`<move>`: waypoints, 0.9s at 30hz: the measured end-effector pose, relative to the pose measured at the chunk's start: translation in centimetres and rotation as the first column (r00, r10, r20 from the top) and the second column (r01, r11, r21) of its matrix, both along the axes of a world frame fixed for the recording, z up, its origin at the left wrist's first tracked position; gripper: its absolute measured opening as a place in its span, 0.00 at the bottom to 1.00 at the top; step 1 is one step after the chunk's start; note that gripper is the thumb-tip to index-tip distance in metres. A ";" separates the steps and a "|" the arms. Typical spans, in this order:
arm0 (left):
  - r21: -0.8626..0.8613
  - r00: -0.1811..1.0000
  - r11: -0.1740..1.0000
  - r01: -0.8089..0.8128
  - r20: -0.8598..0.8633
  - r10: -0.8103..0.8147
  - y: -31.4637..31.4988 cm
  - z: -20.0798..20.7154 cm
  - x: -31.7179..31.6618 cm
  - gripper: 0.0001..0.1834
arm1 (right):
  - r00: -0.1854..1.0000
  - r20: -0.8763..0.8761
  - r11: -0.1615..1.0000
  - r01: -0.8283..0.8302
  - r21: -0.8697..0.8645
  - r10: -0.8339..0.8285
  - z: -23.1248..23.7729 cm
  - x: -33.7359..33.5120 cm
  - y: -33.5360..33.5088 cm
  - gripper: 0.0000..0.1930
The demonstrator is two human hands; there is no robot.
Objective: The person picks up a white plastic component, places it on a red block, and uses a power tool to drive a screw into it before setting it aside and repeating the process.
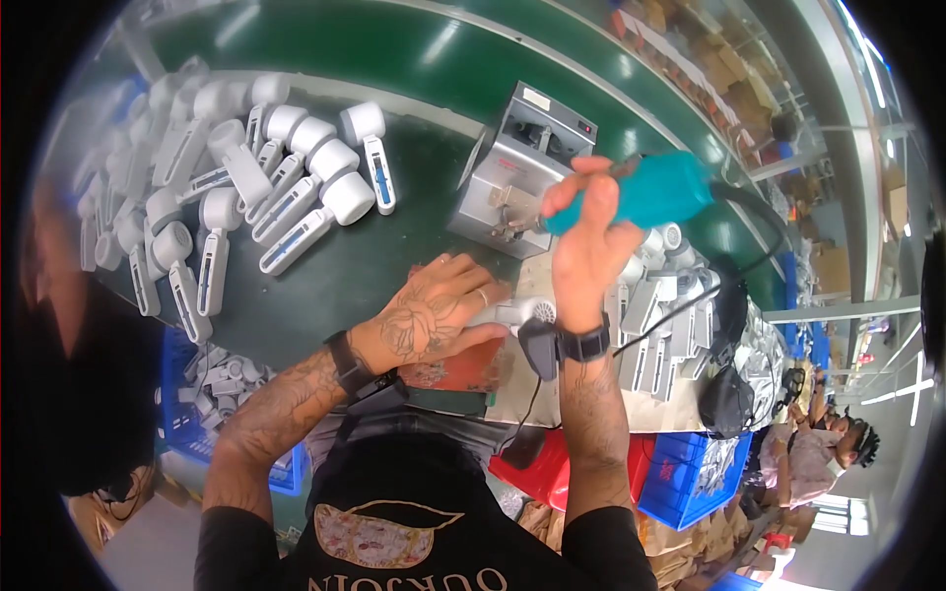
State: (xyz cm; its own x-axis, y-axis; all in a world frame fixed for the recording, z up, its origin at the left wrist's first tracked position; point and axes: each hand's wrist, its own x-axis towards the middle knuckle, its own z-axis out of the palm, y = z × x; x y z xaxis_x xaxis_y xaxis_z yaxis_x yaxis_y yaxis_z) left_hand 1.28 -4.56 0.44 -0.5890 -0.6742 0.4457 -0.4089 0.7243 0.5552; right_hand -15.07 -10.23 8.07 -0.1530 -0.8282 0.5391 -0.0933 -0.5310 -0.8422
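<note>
My right hand (pixel 593 231) is closed around a teal electric screwdriver (pixel 645 189), raised with its tip at the front of a grey metal screw feeder (pixel 517 177). A black cord runs from the screwdriver's back end. My left hand (pixel 434 310) lies over a white handheld device (pixel 520 312) with a round vented head, its fingers pressing it against a worn reddish pad (pixel 458 369). The device's handle is mostly hidden under that hand. Both wrists wear black bands.
Many white handheld devices (pixel 296 207) with blue slots crowd the green table at left. More white units (pixel 660 315) lie in rows at right. Blue crates (pixel 695 483) stand below the table on both sides. A person (pixel 813 453) is at far right.
</note>
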 end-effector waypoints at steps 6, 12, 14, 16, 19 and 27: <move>0.055 0.998 0.997 0.055 -0.045 -0.052 -0.2 0.2 0.2 0.23 | 1.000 -0.007 1.000 -0.009 0.007 0.009 -2.2 0.9 -1.8 0.19; 0.070 0.999 0.997 0.028 -0.037 -0.025 -0.2 -0.3 0.5 0.24 | 0.997 -0.004 0.991 -0.071 0.114 0.072 -1.7 1.6 0.2 0.19; 0.070 1.000 0.998 -0.001 -0.027 0.003 -0.1 -0.8 0.4 0.23 | 0.999 0.025 0.985 -0.046 0.167 0.042 -1.3 1.5 2.3 0.22; 0.072 1.000 0.997 -0.021 -0.019 0.022 -0.2 -1.0 0.0 0.23 | 0.998 0.058 0.984 -0.049 0.174 0.040 -1.2 0.6 4.8 0.23; 0.076 1.000 0.997 -0.012 -0.006 0.012 -0.2 -0.6 -0.1 0.22 | 0.994 0.094 0.981 -0.071 0.178 0.055 -1.5 -0.5 6.2 0.26; 0.073 0.999 0.997 -0.012 -0.036 0.014 -0.1 -0.6 0.0 0.21 | 0.990 0.096 0.980 -0.115 0.163 0.100 -2.7 -0.9 6.6 0.27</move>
